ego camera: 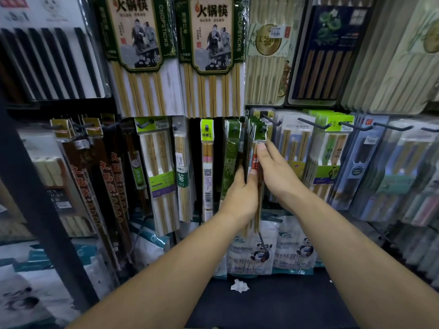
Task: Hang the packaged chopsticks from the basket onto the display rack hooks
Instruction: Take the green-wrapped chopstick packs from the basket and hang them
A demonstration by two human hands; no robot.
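Hands close together at the middle of the display rack's [28, 176] lower row, both on one chopstick pack [255, 161]. Left hand [240, 195] wrapped round the pack's lower half, thumb across the front and fingers out of sight behind, probably to steady the long sticks and check any swing. Right hand [278, 172] pinching higher up, one fingertip [261, 147] just under the green header card [260, 136], probably to steer the card's hole onto the hook [263, 128]. Header level with the hook's end and touching it or very nearly. Cannot tell whether threaded on or only held against it: hole hidden behind the dark tip, whole spot soft with blur. Pack upright and squeezed between a dense bundle of green packs [231, 160] on its left and white JOY-HER packs [293, 143] on its right, hence perhaps the two-handed, edge-on hold. Cannot tell how many like packs hang behind on the same hook, only a stack of header edges on show. Lower ends of the sticks partly covered by both wrists. Print on the red label too small to read. Basket nowhere in view, so no telling how many packs remain.
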